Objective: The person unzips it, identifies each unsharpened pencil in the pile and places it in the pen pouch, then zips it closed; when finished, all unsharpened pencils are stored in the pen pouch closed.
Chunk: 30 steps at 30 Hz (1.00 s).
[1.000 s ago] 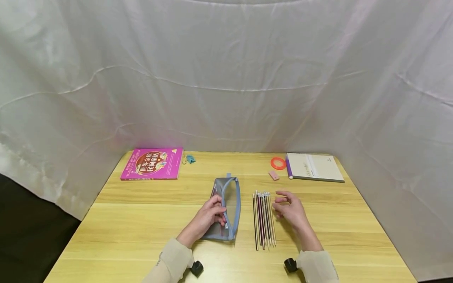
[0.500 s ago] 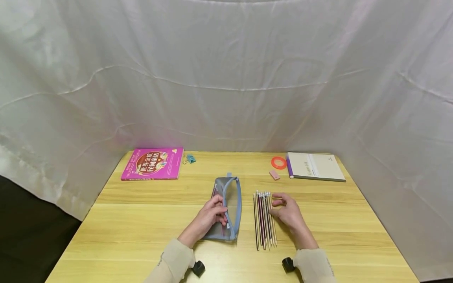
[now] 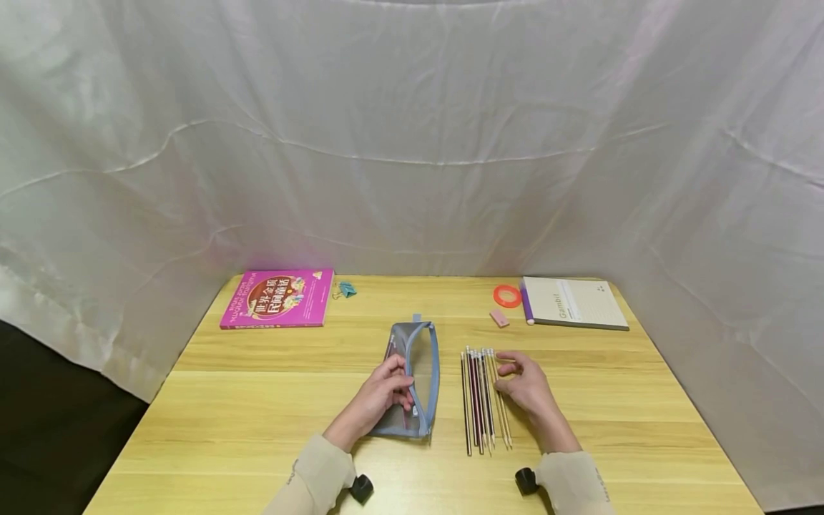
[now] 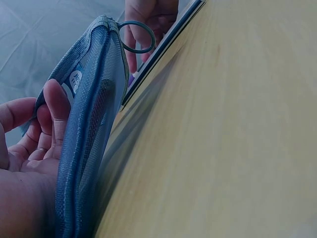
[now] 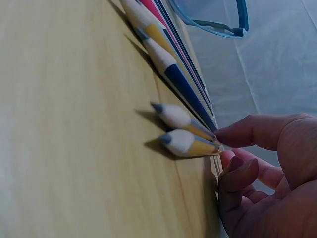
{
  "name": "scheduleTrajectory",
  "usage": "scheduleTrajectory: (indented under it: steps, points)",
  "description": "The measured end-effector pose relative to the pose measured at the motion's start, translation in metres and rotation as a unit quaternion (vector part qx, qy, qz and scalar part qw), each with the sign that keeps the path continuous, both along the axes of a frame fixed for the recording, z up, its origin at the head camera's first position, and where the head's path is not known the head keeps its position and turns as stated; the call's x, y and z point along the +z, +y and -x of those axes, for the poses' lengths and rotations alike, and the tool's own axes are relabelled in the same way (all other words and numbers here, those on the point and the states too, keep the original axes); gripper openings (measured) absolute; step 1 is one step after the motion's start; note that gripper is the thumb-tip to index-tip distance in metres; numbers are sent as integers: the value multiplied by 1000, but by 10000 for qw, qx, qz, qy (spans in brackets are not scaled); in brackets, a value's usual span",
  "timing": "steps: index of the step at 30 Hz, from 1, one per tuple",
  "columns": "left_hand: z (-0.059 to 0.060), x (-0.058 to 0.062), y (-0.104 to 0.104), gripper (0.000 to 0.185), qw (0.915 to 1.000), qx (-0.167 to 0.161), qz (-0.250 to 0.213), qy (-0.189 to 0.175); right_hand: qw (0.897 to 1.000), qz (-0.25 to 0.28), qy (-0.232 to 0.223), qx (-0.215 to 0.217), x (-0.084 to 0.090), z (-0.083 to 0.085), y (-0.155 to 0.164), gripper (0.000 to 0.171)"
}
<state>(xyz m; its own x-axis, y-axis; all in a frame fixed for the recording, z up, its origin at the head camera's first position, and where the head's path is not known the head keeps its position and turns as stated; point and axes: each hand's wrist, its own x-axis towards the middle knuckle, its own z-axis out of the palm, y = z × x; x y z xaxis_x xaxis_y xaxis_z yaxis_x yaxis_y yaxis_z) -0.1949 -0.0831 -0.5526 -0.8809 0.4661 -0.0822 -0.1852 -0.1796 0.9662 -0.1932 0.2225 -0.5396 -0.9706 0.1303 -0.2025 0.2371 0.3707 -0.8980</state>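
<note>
Rightmost pencil (image 3: 503, 408) pulled aside, right hand (image 3: 526, 386) flat

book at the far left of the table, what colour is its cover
Bright pink book with a dark red oval, clearest in the head view.

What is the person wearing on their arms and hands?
Both arms are in long, loose sleeves of pale beige cloth. The left hand and right hand are bare: no gloves, and no rings show. A small black round camera sits at each wrist, one at the left wrist and one at the right wrist.
</note>
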Motion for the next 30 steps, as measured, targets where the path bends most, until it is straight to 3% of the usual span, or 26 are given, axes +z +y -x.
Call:
scheduleTrajectory:
  steps: [7, 16, 21, 30]
  points:
    - [0, 0, -1, 19, 10000, 10, 18, 10, 9978, -622, 99, 184, 2, 0, -5, 65]
    - [0, -1, -1, 18, 10000, 7, -3, 12, 9951, -950, 202, 186, 1, 3, -7, 68]
    - [1, -1, -1, 18, 10000, 7, -34, 16, 9952, -946, 178, 183, 1, 3, -5, 68]
    - [-1, -1, 0, 14, 10000, 4, 33, 54, 9988, -479, 97, 105, 1, 0, -1, 64]
